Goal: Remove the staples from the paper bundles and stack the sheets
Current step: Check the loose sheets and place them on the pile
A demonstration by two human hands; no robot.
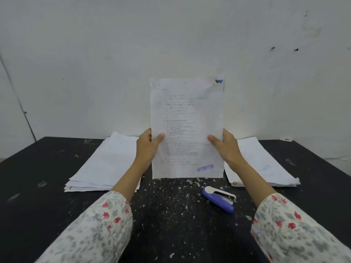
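A paper bundle (187, 128) stands upright on its lower edge on the black table (171, 215), printed text facing me and a blue "APPROVED" stamp near its bottom right. My left hand (149, 144) grips its left edge, thumb on the front. My right hand (224, 145) grips its right edge the same way. A torn, marked corner shows at the bundle's top right. A purple and white stapler (218, 199) lies on the table just in front of the bundle, to the right.
A thick pile of white sheets (102, 164) lies on the table to the left, another pile (266, 164) to the right. Paper scraps and specks litter the table's middle. A white wall stands close behind the table.
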